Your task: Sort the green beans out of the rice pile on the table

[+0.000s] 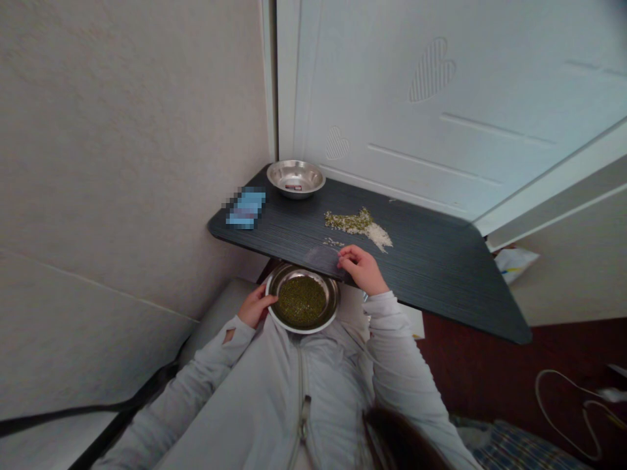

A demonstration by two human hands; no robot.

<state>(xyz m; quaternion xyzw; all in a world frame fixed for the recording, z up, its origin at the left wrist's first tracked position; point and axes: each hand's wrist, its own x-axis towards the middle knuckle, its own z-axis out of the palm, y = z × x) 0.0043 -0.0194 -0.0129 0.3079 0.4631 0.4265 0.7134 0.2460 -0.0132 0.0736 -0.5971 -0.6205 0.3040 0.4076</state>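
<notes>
My left hand [255, 305] grips the rim of a metal bowl [304, 329], thumb over the edge. Green mung beans [301, 300] with a few pale grains among them lie in this bowl, which sits at my lap under the table's near edge. At that edge my right hand [361, 269] is closed, fingertips pinched on what looks like a thin clear plastic sheet [319, 257]. Just beyond it on the table lie mixed beans and grains [349, 222], a pile of white rice [379, 236] and a few loose grains [333, 242].
A second metal bowl [296, 175] stands at the back left of the dark table [441, 274]. Left of it lies a blurred blue item [246, 207]. A white door panel [382, 85] rises behind the table, and a wall [147, 143] borders the left. A white cable [563, 375] lies at lower right.
</notes>
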